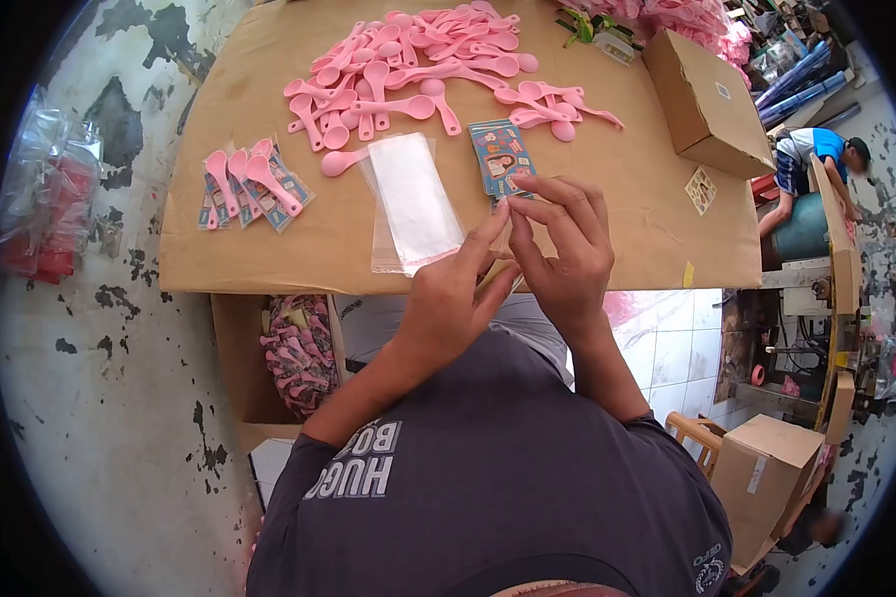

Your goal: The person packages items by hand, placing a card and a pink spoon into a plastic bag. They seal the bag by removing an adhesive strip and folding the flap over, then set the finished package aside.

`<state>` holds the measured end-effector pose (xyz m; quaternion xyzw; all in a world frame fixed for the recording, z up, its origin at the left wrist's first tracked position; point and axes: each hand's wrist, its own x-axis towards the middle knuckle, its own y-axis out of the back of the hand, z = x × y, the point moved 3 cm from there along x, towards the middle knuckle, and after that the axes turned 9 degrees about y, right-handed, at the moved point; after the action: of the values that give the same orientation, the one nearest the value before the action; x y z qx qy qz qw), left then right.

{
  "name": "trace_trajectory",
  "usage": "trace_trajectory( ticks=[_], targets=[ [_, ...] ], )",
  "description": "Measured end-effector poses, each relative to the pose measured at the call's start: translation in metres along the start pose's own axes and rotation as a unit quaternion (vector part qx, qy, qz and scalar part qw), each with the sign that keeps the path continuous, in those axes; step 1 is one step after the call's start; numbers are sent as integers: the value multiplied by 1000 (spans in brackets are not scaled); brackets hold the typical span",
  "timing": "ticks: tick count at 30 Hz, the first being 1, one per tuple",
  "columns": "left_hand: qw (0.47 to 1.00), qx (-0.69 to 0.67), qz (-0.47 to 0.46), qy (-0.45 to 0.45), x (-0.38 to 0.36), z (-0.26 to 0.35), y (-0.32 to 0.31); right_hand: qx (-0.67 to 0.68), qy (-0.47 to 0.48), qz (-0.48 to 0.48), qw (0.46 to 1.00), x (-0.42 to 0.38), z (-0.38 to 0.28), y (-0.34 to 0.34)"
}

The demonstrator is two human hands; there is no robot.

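Flanking spoon pile [418, 70], cardboard box [707, 99]

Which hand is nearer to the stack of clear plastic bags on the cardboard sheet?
Left. The left hand sits just beside the lower right corner of the stack of clear plastic bags; the right hand is farther right, below the printed cards.

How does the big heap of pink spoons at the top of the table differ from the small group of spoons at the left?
The big heap of pink spoons is loose, bare and lies every which way. The small group of spoons is far fewer, each lying on a printed card, fanned side by side near the cardboard's left edge. Both are the same pink plastic spoons on the cardboard-covered table, and neither hand touches them.
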<state>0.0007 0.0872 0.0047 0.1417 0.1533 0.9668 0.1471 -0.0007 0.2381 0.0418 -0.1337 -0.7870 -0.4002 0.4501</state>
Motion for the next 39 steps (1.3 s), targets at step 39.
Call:
trace_trajectory(
  ticks=[39],
  targets=[
    [984,-95,-94,122,1,10,13,225,-251,190,922,-15,37,28]
  ],
)
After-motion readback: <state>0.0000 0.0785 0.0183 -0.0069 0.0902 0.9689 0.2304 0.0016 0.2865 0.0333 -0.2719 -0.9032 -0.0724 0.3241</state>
